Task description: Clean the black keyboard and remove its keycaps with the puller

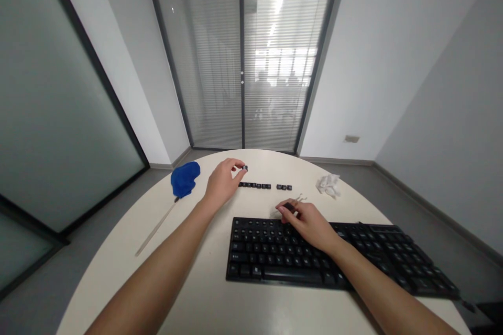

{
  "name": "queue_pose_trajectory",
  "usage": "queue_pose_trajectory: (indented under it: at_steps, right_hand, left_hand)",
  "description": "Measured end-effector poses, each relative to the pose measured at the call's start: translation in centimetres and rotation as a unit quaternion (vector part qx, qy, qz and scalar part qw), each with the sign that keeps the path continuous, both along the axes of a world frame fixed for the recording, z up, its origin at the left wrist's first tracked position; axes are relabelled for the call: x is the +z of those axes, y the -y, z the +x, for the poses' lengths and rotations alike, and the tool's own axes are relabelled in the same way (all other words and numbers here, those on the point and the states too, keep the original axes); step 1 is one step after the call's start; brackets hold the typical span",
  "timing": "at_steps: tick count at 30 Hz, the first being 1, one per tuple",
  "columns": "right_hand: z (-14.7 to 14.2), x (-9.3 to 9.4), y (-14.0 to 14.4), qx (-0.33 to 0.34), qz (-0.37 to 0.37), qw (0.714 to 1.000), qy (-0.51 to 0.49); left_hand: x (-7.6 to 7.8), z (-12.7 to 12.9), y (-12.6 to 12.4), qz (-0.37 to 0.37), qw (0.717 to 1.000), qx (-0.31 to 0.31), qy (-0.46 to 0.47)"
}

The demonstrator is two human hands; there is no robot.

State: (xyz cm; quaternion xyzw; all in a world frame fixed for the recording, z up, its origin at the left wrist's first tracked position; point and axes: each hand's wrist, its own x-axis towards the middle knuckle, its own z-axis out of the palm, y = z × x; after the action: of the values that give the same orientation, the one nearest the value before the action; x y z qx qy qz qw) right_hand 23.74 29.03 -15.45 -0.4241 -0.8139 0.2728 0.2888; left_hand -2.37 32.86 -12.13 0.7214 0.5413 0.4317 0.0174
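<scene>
Small black keycap (pixel 244 168) pinched between thumb and fingertip of the left hand (pixel 222 184), just above the left end of a row of loose keycaps (pixel 264 186) near the tabletop's (pixel 204 298) far edge. Too small to tell which way up. Best lowered flat, in line with that row, which runs left to right. Right hand (pixel 310 224) curled narrow on the keyboard's (pixel 275 256) top row, apparently gripping a dark keycap puller (pixel 290 206). Keyboard's long axis parallel to the near edge.

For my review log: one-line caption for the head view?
Left hand pinches a keycap near the keycap row; right hand rests on the black keyboard.
</scene>
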Motion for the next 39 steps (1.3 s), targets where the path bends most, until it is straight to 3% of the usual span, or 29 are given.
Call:
queue_pose_trajectory:
  at_steps: [6, 11, 28, 39]
  right_hand:
    - [0.0, 0.1, 0.1, 0.001, -0.002, 1.000, 0.001]
    - [-0.1, 0.2, 0.1, -0.002, -0.001, 1.000, 0.004]
    - [-0.1, 0.3, 0.3, -0.001, -0.010, 1.000, 0.004]
    - [-0.1, 0.2, 0.1, -0.003, -0.012, 1.000, 0.009]
  left_hand:
    - [-4.0, -0.2, -0.2, -0.024, 0.983, 0.022, -0.180]
    - [-5.8, -0.7, -0.4, -0.026, 0.975, 0.008, -0.219]
    - [-6.7, -1.6, -0.8, -0.022, 0.970, 0.035, -0.239]
    - [-6.7, -1.5, -1.0, -0.034, 0.966, 0.011, -0.257]
